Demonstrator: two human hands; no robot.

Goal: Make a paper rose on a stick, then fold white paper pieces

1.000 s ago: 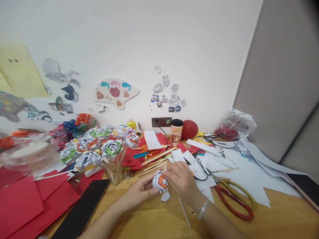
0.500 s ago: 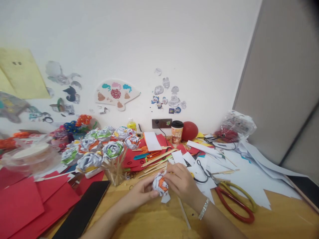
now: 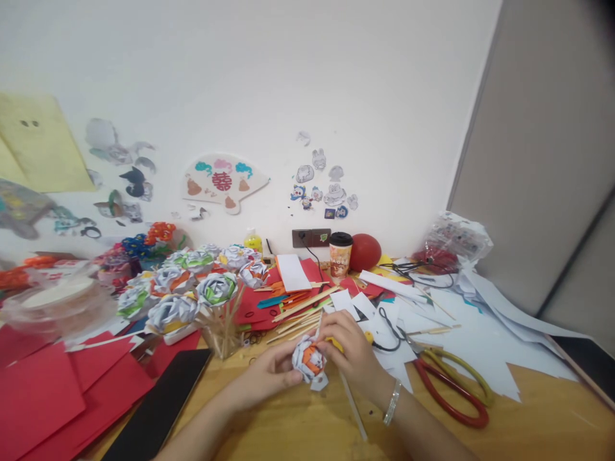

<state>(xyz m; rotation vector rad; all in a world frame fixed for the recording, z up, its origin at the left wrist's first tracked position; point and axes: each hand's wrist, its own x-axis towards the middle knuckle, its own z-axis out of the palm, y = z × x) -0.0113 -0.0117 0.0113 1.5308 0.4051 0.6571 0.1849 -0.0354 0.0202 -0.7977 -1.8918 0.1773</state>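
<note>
A white paper flower [image 3: 307, 360] with an orange band is held up just above the table's front middle. My left hand [image 3: 269, 376] grips it from the left, thumb on its lower edge. My right hand [image 3: 346, 349] bends over its right side, with thumb and fingers pinched at the petals. Whether the right fingertips hold a separate petal is hidden. Below the flower a small white paper piece [image 3: 319, 383] sticks out. A thin pale stick [image 3: 353, 406] slants down the tabletop under my right hand.
Finished paper flowers [image 3: 217, 289] stand at the left behind a clear cup of sticks [image 3: 221, 336]. Red-and-yellow-handled scissors [image 3: 454, 394] lie at right on white paper sheets [image 3: 480, 349]. Red paper [image 3: 38, 400] and a black slab [image 3: 161, 403] lie front left. A lidded paper cup [image 3: 341, 259] stands behind.
The flower has turned slightly and shows more of its orange band. My right hand has shifted a little, and a yellow thing beside it shows more. My left hand still grips the flower.
</note>
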